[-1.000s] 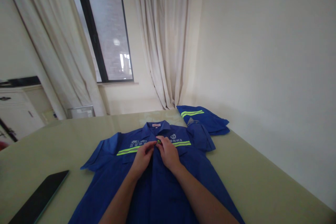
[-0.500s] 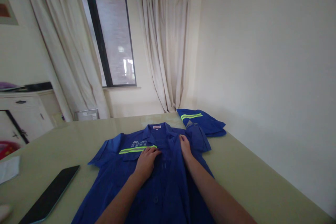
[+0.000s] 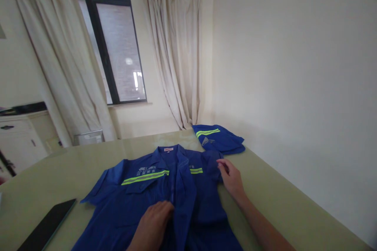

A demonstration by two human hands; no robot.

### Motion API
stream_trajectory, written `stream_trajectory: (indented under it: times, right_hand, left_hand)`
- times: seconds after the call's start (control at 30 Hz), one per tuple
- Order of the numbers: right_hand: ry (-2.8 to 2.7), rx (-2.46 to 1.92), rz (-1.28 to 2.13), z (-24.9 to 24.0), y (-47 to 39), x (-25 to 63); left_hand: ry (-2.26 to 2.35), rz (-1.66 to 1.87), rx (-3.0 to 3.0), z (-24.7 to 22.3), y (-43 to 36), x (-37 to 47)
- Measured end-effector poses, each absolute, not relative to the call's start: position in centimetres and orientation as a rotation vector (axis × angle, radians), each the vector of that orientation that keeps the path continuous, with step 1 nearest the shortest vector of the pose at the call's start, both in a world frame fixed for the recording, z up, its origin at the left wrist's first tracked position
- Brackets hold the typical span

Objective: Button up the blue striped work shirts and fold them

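Observation:
A blue short-sleeved work shirt (image 3: pixel 147 204) lies face up on the table, its collar away from me and its front unfastened. Yellow-green reflective strips and pale printing cross the chest. My left hand (image 3: pixel 156 221) is low on the front opening, fingers curled down at the placket's edge; its fingertips are partly hidden. At the sleeve on the right, my right hand (image 3: pixel 232 178) has thumb and fingers drawn together on the cloth's outer edge.
Behind the right sleeve lies a folded blue garment (image 3: pixel 219 139) with a reflective strip. A dark flat tablet-like object (image 3: pixel 48 223) rests left of the shirt. The table (image 3: pixel 282 204) meets a wall on the right; a curtain (image 3: pixel 182 55) and window are beyond.
My right hand has left the front panel and moved outward to the right sleeve. My left hand has come down toward me along the opening. The right chest strip now shows, and the view has shifted.

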State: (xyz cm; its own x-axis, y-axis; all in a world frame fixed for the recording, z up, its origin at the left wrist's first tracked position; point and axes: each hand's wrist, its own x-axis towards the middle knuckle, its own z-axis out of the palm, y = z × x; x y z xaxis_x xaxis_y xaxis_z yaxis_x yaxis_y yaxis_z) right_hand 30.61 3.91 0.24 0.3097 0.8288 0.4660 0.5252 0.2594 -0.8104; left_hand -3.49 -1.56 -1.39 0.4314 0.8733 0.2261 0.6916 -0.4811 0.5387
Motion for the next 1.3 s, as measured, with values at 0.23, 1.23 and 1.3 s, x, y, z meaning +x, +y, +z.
stream_trajectory:
  times: [0.23,1.23,1.3]
  right_hand:
    - [-1.278,-1.582,0.215,-1.6,5.0,32.5]
    - [-2.244,-1.226,0.543,3.0,0.0,21.0]
    - [-2.156,-1.089,0.832,3.9,-1.2,21.2]
  left_hand:
    - [2.173,1.776,1.577,12.9,7.6,-11.8]
    - [1.259,1.005,2.350,-0.9,-0.1,3.1]
    - [1.267,0.950,2.305,-0.5,-0.8,5.0]
